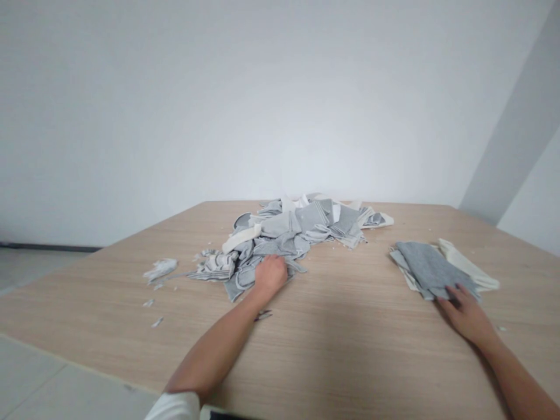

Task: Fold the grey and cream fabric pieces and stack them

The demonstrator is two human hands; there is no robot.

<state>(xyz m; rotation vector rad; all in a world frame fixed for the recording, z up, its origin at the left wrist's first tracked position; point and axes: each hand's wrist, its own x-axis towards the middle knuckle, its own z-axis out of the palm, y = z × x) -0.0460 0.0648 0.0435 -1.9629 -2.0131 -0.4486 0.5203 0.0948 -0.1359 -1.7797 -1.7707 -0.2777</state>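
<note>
My left hand [272, 273] is closed at the near edge of a heap of grey, white and striped fabric pieces [280, 224], gripping grey fabric [247, 275] there. Its fingertips are hidden from me. On the right lies a small stack with a grey fabric piece [431, 265] on top and a cream piece [466, 265] sticking out behind it. My right hand [466, 315] rests at the near edge of this stack, fingers apart and touching the grey piece.
White fabric scraps [161, 269] and smaller bits lie left of the heap on the wooden table [350, 350]. A small dark tool [263, 315], its kind unclear, lies by my left forearm. A pale wall [280, 99] rises behind the table.
</note>
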